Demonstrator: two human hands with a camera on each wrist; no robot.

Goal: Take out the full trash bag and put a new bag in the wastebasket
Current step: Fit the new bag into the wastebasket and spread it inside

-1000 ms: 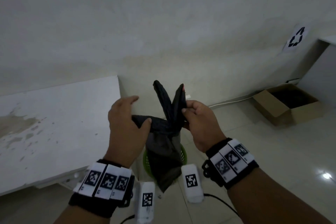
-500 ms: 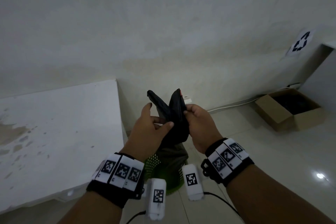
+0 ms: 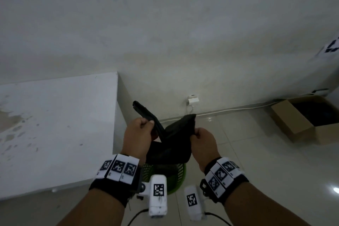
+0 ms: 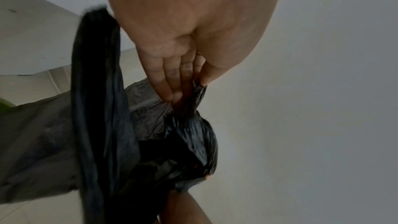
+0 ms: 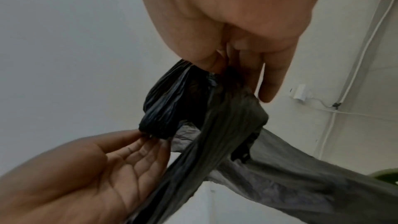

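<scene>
While one wastebasket (image 3: 180,172) waits below, two hands' grips pinch one trash bag (image 3: 168,150).

Black trash bag (image 3: 166,149), thin crinkled plastic, held in the air directly above the wastebasket (image 3: 178,177). Its top is drawn into two twisted ears that cross each other: one ear rises up and to the left, pinched by the left hand (image 3: 137,134); the other spreads to the right, pinched at its edge by the right hand (image 3: 202,142). The bag's body hangs below the crossing, and its lower end reaches the wastebasket's mouth. The wastebasket is green, with mesh walls, upright on the floor, partly hidden behind the bag and wrists.
</scene>
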